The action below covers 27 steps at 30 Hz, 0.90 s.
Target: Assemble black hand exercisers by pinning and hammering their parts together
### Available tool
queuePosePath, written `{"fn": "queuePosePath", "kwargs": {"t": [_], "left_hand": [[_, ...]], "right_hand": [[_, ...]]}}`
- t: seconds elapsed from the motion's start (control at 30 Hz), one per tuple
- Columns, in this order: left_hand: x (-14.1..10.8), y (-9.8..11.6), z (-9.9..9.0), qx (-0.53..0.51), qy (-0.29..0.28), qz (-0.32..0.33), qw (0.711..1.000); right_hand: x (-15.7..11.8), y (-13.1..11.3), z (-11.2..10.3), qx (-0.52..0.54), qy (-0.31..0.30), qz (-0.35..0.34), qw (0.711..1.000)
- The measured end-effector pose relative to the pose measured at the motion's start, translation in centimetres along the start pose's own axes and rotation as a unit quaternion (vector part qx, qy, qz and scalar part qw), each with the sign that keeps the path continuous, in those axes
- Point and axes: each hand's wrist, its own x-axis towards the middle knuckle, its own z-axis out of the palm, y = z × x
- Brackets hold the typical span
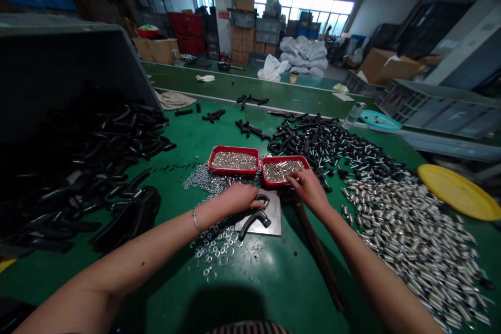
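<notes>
My left hand (243, 198) is closed on a black curved handle part (254, 221), which rests over a flat metal plate (276, 216). Over the near right corner of a red tray of small metal pins (279, 170) is my right hand (309, 188), its fingertips pinched together among the pins; what is between them is too small to make out. Beside it stands a second red tray (235, 171), filled with tiny metal pieces. A hammer with a long wooden handle (319, 255) lies below my right hand. Loose metal rings (213, 250) surround the plate's left side.
Black handle parts (129, 135) spill from a grey bin (125, 47) at left. To the right lie heaps of black-headed bolts (352, 146) and silver metal sleeves (415, 235), with a yellow lid (457, 190) and a blue-green lid (380, 119) behind. A conveyor belt (242, 82) crosses beyond.
</notes>
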Motion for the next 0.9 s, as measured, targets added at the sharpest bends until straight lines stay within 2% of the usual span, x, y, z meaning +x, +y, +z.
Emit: {"fn": "queuePosePath", "kwargs": {"t": [0.1, 0.2, 0.3, 0.37, 0.43, 0.57, 0.73, 0.9], "left_hand": [[2.6, 0.2, -1.8, 0.073, 0.026, 0.001, 0.997], [6.8, 1.1, -2.9, 0.122, 0.045, 0.012, 0.991], [11.0, 1.5, -2.1, 0.14, 0.031, 0.028, 0.989], [12.6, 1.2, -0.9, 0.146, 0.024, 0.028, 0.989], [13.1, 0.7, 0.5, 0.152, 0.03, 0.03, 0.988], [12.4, -0.1, 2.2, 0.153, 0.064, 0.03, 0.986], [12.4, 0.2, 2.6, 0.155, 0.086, 0.014, 0.984], [12.5, 0.7, 2.6, 0.152, 0.088, 0.01, 0.984]], "right_hand": [[2.4, 1.6, 0.0, -0.122, -0.024, -0.013, 0.992], [4.7, 1.4, 1.5, -0.155, -0.057, -0.008, 0.986], [6.6, 1.0, 3.7, -0.154, -0.073, 0.005, 0.985], [7.1, 1.2, 4.8, -0.148, -0.074, 0.012, 0.986], [7.0, 1.8, 5.6, -0.134, -0.067, 0.016, 0.989], [6.4, 3.0, 6.4, -0.088, -0.034, 0.028, 0.995], [6.1, 3.6, 7.1, -0.005, 0.015, 0.045, 0.999], [6.4, 4.1, 7.3, 0.082, 0.078, 0.087, 0.99]]}}
